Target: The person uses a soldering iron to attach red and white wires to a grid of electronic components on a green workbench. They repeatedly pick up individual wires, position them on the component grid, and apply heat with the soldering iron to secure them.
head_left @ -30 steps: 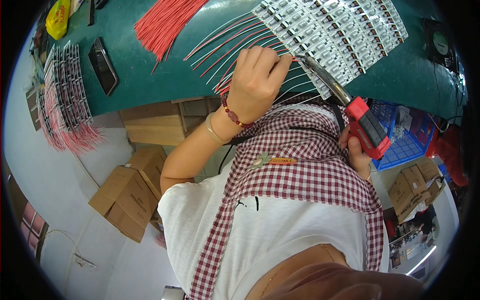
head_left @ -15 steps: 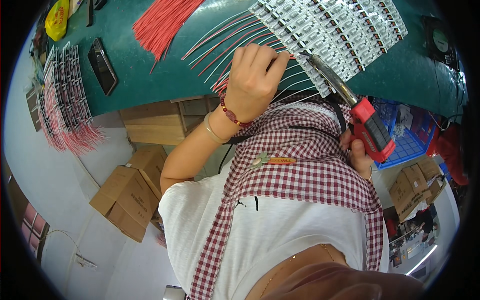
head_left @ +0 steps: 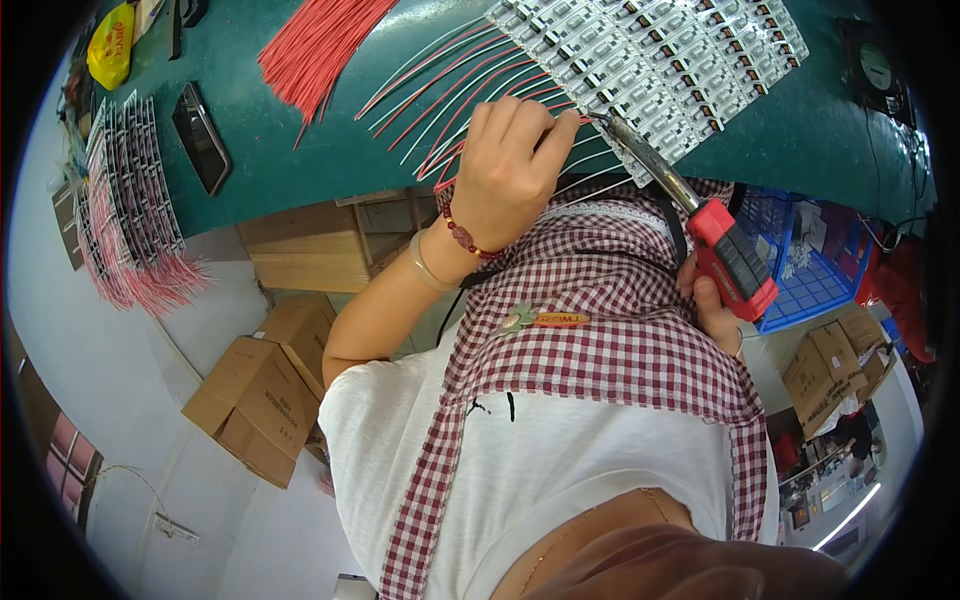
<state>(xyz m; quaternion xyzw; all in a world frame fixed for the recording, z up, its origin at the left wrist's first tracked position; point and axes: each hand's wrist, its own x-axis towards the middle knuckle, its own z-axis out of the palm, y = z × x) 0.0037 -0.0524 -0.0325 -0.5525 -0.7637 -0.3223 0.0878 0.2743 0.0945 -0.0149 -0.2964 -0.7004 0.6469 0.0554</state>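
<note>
My right hand [head_left: 716,312] grips a red and black soldering gun [head_left: 735,262]; its long metal barrel slants up and left. The bent tip is at the left edge of a panel of small white circuit boards [head_left: 640,70], close to my left fingertips. My left hand [head_left: 510,160] is closed, thumb and forefinger pinched at that edge on what seems to be a thin wire, mostly hidden by the fingers. Several red and white wires [head_left: 440,95] fan out leftward from the panel, some passing behind my left hand.
A bundle of red wires [head_left: 320,55] lies left of the panel on the green table [head_left: 270,165]. Farther left are a phone [head_left: 201,138] and a stack of wired boards [head_left: 130,195]. A blue basket [head_left: 815,285] stands at right, cardboard boxes [head_left: 255,400] at lower left.
The soldering gun and its tip have shifted slightly left, nearer my left fingertips. The panel and wires sit a little farther left in view. Both hands keep their grips.
</note>
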